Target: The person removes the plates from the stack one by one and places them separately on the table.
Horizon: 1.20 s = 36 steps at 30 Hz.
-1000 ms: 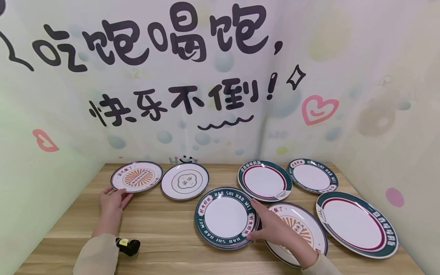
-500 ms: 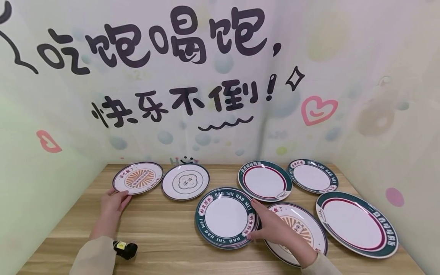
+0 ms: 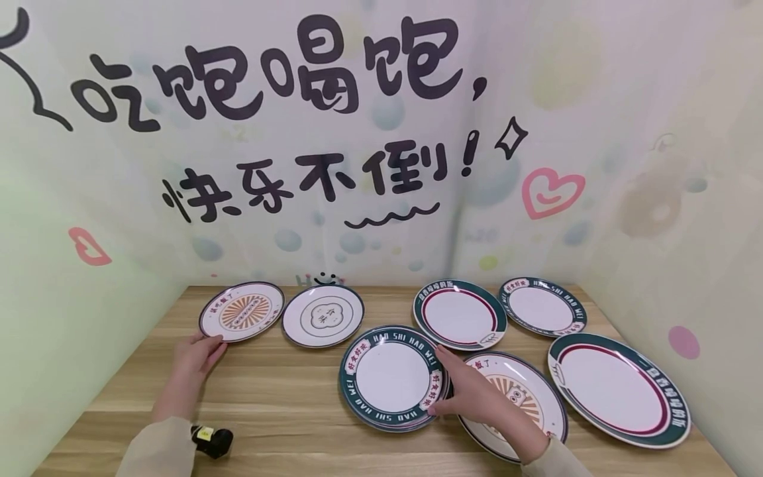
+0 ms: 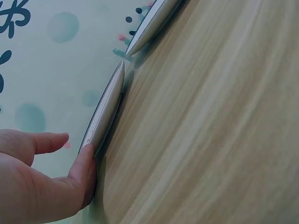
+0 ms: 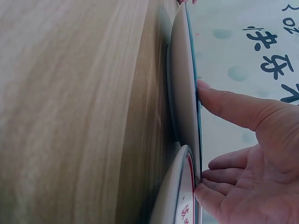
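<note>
My left hand (image 3: 193, 356) pinches the near-left rim of a white plate (image 3: 243, 313) with an orange sunburst. In the left wrist view, the thumb lies at the rim of this plate (image 4: 105, 109), another finger shows below it, and one finger stands straight, apart from it. My right hand (image 3: 473, 391) spreads along the right rim of a green-bordered plate (image 3: 392, 379), thumb and fingertips touching the edge. The right wrist view shows those fingers (image 5: 229, 163) loosely bent beside the plate (image 5: 184, 79). A second sunburst plate (image 3: 551, 401) lies partly hidden beneath my right forearm.
A white plate with a flower-shaped outline (image 3: 322, 316) lies beside the left plate. Behind and to the right are a red-ringed green plate (image 3: 459, 315), a smaller green plate (image 3: 542, 306) and an oval platter (image 3: 618, 389). A printed wall (image 3: 381, 252) stands behind the wooden table (image 3: 280, 404).
My left hand has drawn the sunburst plate slightly nearer, turning it a little. The right hand and the other plates have stayed put, while the head view has shifted slightly.
</note>
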Each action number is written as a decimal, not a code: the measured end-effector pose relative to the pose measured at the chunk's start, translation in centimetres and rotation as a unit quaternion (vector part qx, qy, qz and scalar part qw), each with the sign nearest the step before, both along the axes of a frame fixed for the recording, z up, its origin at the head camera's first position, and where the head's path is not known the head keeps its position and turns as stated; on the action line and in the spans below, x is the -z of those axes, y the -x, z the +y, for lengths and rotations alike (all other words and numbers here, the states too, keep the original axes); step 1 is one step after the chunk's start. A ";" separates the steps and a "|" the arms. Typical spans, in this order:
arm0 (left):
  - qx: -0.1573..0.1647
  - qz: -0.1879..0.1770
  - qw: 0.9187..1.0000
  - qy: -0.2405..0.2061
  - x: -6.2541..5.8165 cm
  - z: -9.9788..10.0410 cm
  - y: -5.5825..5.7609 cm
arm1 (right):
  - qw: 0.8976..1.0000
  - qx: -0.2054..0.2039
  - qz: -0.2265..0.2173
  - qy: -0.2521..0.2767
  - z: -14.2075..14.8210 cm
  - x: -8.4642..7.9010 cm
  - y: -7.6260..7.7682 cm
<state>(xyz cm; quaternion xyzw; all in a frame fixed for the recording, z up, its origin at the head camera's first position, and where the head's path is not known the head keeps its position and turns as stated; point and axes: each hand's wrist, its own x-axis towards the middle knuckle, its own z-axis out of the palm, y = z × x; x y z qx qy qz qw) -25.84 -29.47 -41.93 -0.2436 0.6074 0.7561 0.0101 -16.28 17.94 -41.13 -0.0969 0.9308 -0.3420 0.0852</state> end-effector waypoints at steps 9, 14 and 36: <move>0.044 0.014 0.999 0.005 -0.4 -0.4 -0.8 | 1.000 0.001 0.000 -0.005 0.0 0.0 0.0; 0.060 0.027 0.998 0.023 -0.4 -0.4 -1.2 | 1.000 0.001 -0.002 -0.005 0.0 0.1 0.0; 0.101 0.024 0.992 0.065 -1.3 1.5 -2.2 | 1.000 0.001 -0.001 -0.008 0.0 0.2 0.2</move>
